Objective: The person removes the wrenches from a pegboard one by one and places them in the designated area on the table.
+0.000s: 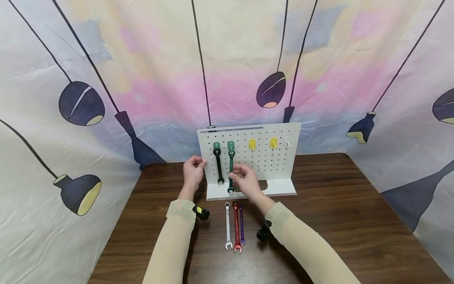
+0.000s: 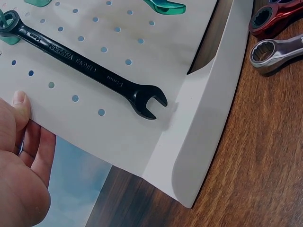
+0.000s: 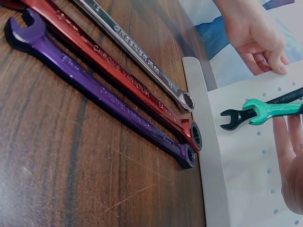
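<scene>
A white pegboard (image 1: 273, 167) stands upright on its base. My left hand (image 1: 192, 173) grips its left edge, thumb on the front face and fingers behind, as the left wrist view shows. Hanging from a green hook is a black combination wrench (image 2: 80, 61), its open end downward. Beside it a green combination wrench (image 1: 231, 162) hangs by its ring end at the second green hook (image 1: 231, 145). My right hand (image 1: 246, 182) pinches this green wrench low on its shaft. In the right wrist view, fingers (image 3: 284, 146) lie alongside the green wrench, with the thumb hidden.
In front of the board, a silver wrench (image 1: 228, 225), a red wrench (image 1: 236, 227) and a purple wrench (image 1: 242, 225) lie side by side on the wooden table (image 1: 337, 221). Two yellow hooks (image 1: 252, 144) and a clear hook (image 1: 287, 142) sit farther right on the board. A patterned cloth (image 1: 227, 59) hangs behind.
</scene>
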A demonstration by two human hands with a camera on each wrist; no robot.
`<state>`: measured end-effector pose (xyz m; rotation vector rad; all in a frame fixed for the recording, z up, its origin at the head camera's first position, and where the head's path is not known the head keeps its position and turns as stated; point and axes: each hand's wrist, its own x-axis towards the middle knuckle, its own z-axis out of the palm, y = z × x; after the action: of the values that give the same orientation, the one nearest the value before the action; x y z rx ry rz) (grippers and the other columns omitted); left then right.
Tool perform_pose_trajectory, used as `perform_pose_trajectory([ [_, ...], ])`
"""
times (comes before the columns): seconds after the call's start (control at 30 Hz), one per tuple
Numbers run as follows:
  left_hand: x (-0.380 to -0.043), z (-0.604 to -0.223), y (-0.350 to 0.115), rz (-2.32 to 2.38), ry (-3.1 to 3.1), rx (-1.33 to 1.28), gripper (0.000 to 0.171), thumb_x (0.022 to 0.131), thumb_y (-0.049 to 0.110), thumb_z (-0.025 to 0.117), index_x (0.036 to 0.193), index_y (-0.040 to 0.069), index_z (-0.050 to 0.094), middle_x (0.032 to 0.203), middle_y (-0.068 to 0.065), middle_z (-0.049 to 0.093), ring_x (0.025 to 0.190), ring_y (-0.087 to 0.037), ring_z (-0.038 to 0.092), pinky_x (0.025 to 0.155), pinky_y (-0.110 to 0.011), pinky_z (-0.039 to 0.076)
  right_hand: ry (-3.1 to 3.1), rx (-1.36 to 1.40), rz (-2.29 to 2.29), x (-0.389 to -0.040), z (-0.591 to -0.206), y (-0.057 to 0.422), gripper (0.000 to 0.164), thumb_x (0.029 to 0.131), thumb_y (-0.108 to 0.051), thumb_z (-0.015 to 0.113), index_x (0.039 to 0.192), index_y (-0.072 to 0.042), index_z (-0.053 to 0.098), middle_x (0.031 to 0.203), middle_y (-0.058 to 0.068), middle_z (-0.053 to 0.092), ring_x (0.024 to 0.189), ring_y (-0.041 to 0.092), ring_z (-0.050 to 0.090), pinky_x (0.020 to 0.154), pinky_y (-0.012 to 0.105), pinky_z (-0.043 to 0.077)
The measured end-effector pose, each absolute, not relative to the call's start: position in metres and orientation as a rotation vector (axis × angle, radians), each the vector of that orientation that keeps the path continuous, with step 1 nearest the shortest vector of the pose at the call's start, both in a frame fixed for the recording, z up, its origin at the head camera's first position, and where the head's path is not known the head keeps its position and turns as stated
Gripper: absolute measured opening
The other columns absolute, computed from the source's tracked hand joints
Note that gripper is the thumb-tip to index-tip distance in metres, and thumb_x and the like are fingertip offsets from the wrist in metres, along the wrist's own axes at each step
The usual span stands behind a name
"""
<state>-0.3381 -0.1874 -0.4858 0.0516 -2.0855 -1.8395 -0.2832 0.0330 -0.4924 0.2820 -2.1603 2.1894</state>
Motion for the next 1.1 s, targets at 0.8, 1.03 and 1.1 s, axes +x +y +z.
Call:
perform_pose_trajectory([
  [0.8, -0.3371, -0.4835, -0.1869, -1.865, -2.08, 0.06, 0.011, 0.099, 0.001, 0.076, 0.092, 0.001, 0.068, 0.086, -0.002, 0.062, 0.077, -0.014, 0.056, 0.064, -0.022, 0.047, -2.17, 0.261, 2.192, -0.2827, -0.4852, 0.0338, 0.028, 0.099, -0.004, 0.076, 0.127, -0.002, 0.069, 0.109, 0.011, 0.072, 0.098, 0.021, 0.074, 0.086, 0.048, 0.063],
  [1.03, -0.3379, -0.4837, -0.1871, -1.87, -2.076, 0.062, 0.01, 0.099, 0.001, 0.076, 0.093, 0.001, 0.068, 0.087, -0.002, 0.062, 0.078, -0.013, 0.056, 0.064, -0.021, 0.047, -2.154, 0.264, 2.198, -0.282, -0.4846, 0.0335, 0.029, 0.099, -0.003, 0.076, 0.127, 0.0, 0.069, 0.109, 0.011, 0.072, 0.097, 0.021, 0.074, 0.082, 0.041, 0.064],
  [1.1, -0.3375, -0.4838, -0.187, -1.871, -2.074, 0.064, 0.01, 0.099, 0.001, 0.076, 0.093, 0.001, 0.068, 0.087, -0.001, 0.062, 0.077, -0.013, 0.056, 0.063, -0.022, 0.046, -2.155, 0.267, 2.195, -0.2819, -0.4841, 0.0333, 0.029, 0.099, -0.003, 0.076, 0.127, 0.001, 0.068, 0.108, 0.012, 0.072, 0.096, 0.021, 0.074, 0.081, 0.039, 0.064],
])
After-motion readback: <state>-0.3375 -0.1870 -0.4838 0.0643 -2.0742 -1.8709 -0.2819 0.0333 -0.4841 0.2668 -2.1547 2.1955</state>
